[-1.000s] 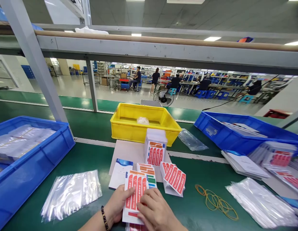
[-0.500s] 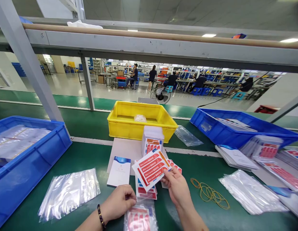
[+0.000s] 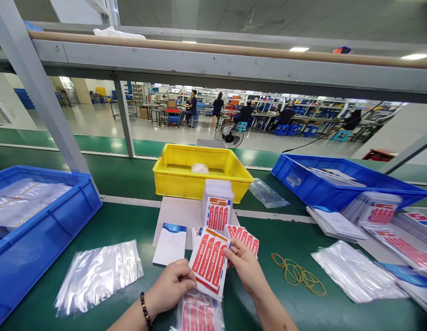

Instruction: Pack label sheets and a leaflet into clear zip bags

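My right hand (image 3: 246, 264) pinches a sticker sheet (image 3: 209, 262) by its upper right edge; the sheet is white with red "Max Level / Min Level" labels. Below it lies a clear plastic bag (image 3: 199, 317) with red-labelled sheets inside. My left hand (image 3: 172, 285), with a beaded bracelet at the wrist, has its fingers closed at the bag's top edge, beside the lower left of the sheet. Behind the held sheet stands a stack of sticker sheets (image 3: 218, 211). More red sheets (image 3: 249, 240) lie to its right, and a white-and-blue booklet (image 3: 170, 243) to its left.
A yellow bin (image 3: 179, 184) stands behind the stack. Blue bins stand at left (image 3: 75, 202) and right (image 3: 303, 188). Clear bags lie at left (image 3: 99, 276) and right (image 3: 358, 271). Rubber bands (image 3: 299, 276) lie right of my hand. A metal post (image 3: 51, 92) rises at left.
My right hand has brought the sticker sheet down and turned it more upright, so its lower end now meets the bag's top. My left hand stays near the same spot.
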`<state>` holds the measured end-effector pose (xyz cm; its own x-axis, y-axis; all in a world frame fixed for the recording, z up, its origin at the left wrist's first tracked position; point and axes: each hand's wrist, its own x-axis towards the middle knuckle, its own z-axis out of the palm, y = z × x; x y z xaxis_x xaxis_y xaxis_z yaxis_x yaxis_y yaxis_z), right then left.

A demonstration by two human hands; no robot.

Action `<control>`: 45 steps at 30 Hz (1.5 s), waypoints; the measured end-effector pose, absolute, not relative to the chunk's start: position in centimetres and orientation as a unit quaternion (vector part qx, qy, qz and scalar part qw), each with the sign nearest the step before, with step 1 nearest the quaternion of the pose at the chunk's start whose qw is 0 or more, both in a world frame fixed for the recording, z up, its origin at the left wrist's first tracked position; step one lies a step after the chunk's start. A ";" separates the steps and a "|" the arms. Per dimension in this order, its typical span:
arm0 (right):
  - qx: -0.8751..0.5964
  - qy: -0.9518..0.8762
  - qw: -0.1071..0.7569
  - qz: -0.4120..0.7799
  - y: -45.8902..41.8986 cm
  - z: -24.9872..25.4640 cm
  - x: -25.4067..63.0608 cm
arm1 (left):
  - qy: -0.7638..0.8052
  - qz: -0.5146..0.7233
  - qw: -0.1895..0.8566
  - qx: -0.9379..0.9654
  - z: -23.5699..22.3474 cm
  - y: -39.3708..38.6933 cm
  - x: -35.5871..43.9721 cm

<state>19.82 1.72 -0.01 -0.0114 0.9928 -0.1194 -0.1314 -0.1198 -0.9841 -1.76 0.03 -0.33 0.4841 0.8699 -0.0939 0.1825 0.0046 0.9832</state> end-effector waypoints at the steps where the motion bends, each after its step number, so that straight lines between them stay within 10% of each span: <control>1: -0.492 -0.438 0.493 0.568 1.6 0.0 19.6 | 0.411 0.296 0.579 0.638 -0.4 0.0 -1.7; 17: -0.409 -0.706 0.214 0.538 -0.2 1.5 18.2 | 0.410 0.398 0.582 0.579 -0.4 -0.2 -1.2; 45: -0.498 -0.686 0.265 0.459 -0.8 0.3 15.8 | 0.461 0.264 0.555 0.640 0.2 -0.3 -0.9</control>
<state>15.83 -0.82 0.26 -0.3623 0.9273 -0.0944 0.4397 0.0808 -0.8945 -0.86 -0.30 0.20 0.4343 0.8839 -0.1737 0.2972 0.0415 0.9539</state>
